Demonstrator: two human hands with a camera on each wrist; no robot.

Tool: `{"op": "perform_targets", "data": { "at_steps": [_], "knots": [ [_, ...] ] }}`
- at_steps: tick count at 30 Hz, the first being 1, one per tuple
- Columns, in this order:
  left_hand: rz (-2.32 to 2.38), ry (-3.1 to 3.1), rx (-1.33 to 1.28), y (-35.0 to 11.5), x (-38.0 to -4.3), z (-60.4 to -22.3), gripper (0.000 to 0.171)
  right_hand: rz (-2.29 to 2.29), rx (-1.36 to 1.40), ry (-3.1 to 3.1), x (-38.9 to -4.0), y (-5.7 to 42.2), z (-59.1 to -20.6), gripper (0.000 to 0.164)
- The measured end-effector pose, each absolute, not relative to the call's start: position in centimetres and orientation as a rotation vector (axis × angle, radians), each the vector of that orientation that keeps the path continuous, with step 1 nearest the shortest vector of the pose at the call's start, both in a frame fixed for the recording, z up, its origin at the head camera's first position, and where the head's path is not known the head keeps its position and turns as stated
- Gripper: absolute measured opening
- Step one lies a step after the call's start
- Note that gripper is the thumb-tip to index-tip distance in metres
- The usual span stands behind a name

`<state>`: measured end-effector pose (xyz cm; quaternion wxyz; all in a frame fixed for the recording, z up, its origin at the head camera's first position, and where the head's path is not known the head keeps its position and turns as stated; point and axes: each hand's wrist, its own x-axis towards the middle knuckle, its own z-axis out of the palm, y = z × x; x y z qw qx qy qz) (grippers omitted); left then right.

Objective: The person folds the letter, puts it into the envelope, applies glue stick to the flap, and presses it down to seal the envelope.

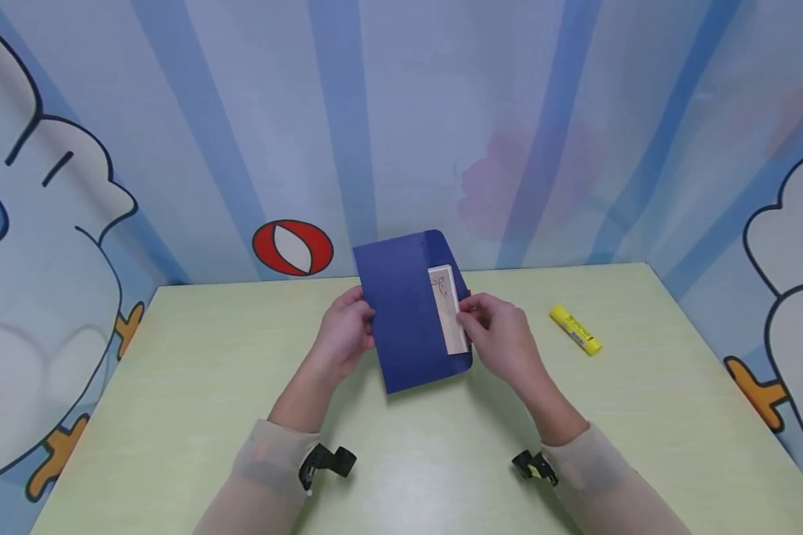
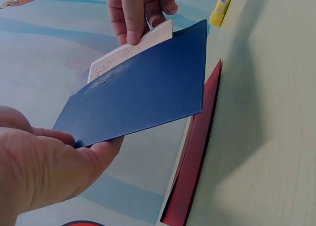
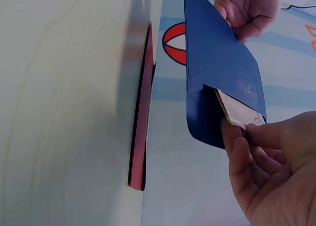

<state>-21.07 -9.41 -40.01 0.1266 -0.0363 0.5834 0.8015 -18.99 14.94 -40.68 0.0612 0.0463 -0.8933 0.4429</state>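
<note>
A dark blue envelope (image 1: 398, 312) is held up over the table, its flap folded out on the right side. My left hand (image 1: 344, 327) grips its left edge between thumb and fingers. At the mouth, my right hand (image 1: 502, 334) pinches a pale card (image 1: 447, 312) by its outer edge. Brown line drawing shows on the card's face, and the card's inner part is hidden inside the envelope. In the right wrist view, thumb and fingertips are at the edge of the card (image 3: 238, 109), with the open flap below it.
A red folded paper piece (image 2: 197, 152) lies on the table behind the envelope, mostly hidden in the head view. To the right is a yellow glue stick (image 1: 575, 331). A printed wall backdrop (image 1: 415, 134) rises at the table's (image 1: 227, 357) far edge.
</note>
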Motion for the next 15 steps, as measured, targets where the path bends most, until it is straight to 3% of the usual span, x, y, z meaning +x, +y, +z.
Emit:
{"op": "perform_targets", "data": {
  "at_steps": [15],
  "knots": [
    [2.346, 1.698, -0.077, -8.0, -20.5, -40.4, 0.046, 1.574, 0.255, -2.713, -18.6, 14.6, -41.0, 0.026]
  ]
}}
